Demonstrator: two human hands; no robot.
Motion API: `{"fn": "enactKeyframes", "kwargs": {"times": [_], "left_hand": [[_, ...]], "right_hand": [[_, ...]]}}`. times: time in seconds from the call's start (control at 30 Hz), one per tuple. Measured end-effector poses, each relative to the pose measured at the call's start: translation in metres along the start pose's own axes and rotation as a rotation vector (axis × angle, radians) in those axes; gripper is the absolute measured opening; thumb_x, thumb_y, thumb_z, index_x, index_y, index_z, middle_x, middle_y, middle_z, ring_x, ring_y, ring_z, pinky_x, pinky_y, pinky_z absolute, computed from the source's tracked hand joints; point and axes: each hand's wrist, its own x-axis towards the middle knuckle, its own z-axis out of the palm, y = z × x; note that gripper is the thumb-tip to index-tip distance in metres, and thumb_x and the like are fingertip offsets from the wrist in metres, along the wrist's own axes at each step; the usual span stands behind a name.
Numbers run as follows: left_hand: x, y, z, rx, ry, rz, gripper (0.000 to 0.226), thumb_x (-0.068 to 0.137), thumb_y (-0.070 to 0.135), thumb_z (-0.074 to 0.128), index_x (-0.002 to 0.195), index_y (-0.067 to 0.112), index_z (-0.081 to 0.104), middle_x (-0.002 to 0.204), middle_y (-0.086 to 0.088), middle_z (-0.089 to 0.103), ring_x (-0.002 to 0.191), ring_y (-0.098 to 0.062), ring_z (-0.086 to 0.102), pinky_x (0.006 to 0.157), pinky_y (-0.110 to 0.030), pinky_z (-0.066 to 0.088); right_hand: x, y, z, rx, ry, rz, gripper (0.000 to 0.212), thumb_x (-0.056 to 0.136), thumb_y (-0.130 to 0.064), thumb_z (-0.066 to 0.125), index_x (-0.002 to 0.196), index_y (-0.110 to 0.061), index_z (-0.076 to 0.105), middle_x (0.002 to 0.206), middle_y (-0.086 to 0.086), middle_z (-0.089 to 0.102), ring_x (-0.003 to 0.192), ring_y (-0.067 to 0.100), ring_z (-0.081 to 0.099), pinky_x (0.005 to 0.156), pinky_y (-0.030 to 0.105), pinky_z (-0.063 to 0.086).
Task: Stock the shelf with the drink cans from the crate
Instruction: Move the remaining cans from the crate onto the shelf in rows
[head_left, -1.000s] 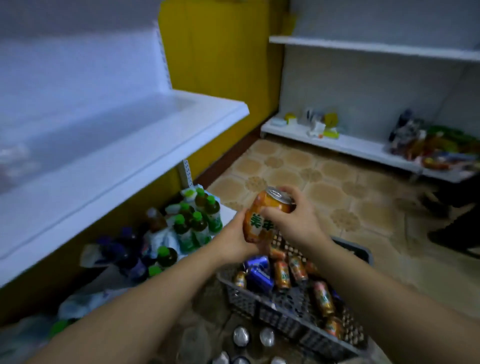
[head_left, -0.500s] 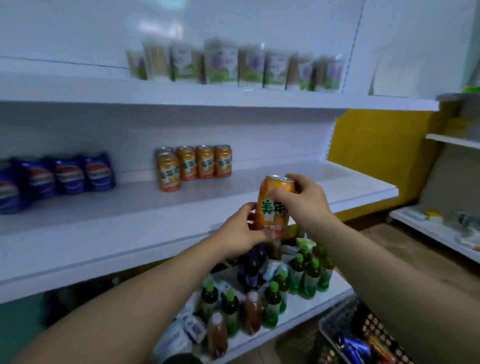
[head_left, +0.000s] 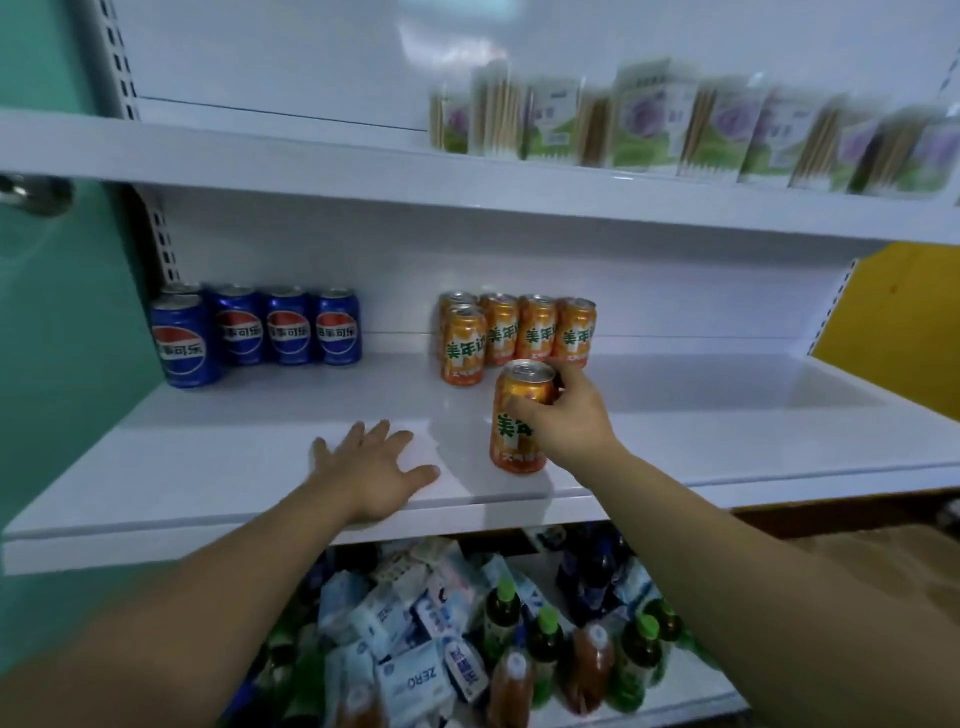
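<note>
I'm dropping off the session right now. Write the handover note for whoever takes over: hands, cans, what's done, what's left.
Right hand: fingers grip an upright orange can near its top, at the front of the middle shelf; I cannot tell whether it is fully set down.
Left hand: open, flat on the shelf's front edge, holding nothing.
Done: five orange cans stand at the back, and five blue Pepsi cans to their left.
Left: probably slide the held can up to the orange group, from which it stands apart, and let go. The crate is out of view, so the number remaining is unknown.
</note>
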Motion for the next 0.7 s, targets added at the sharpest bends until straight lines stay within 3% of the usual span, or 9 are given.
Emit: {"fn": "enactKeyframes", "kwargs": {"times": [0.17, 0.33, 0.43, 0.7], "left_hand": [[0.003, -0.002, 0.006, 0.020, 0.036, 0.000, 0.079, 0.084, 0.078, 0.021, 0.150, 0.039, 0.009, 0.161, 0.010, -0.002, 0.148, -0.017, -0.002, 0.116, -0.056, 0.000], [0.004, -0.003, 0.009, 0.005, 0.051, 0.002, 0.078, 0.084, 0.078, 0.022, 0.150, 0.039, 0.008, 0.160, 0.011, -0.003, 0.148, -0.015, -0.004, 0.117, -0.053, -0.002], [0.005, -0.003, 0.009, -0.011, 0.070, -0.002, 0.077, 0.084, 0.077, 0.023, 0.150, 0.040, 0.010, 0.160, 0.013, -0.001, 0.147, -0.013, -0.003, 0.118, -0.051, -0.002], [0.005, -0.003, 0.012, -0.032, 0.093, -0.003, 0.077, 0.082, 0.078, 0.024, 0.149, 0.042, 0.009, 0.160, 0.015, -0.001, 0.147, -0.010, -0.004, 0.118, -0.049, -0.003]], "right_hand": [[0.037, 0.019, 0.017, -0.085, 0.032, -0.093, 0.057, 0.087, -0.024, 0.068, 0.136, -0.023, 0.040, 0.131, 0.001, 0.055, 0.120, 0.023, 0.053, 0.102, 0.043, 0.044], [0.076, 0.041, 0.030, -0.234, 0.066, -0.168, 0.065, 0.092, -0.032, 0.061, 0.147, -0.020, 0.028, 0.146, 0.010, 0.037, 0.127, 0.032, 0.044, 0.102, 0.042, 0.039], [0.104, 0.049, 0.034, -0.282, 0.065, -0.150, 0.066, 0.094, -0.037, 0.057, 0.149, -0.020, 0.026, 0.143, 0.009, 0.043, 0.124, 0.031, 0.047, 0.097, 0.037, 0.040], [0.151, 0.059, 0.050, -0.253, 0.076, -0.043, 0.069, 0.094, -0.036, 0.056, 0.152, -0.025, 0.021, 0.148, 0.006, 0.038, 0.131, 0.030, 0.043, 0.107, 0.045, 0.038]]}}
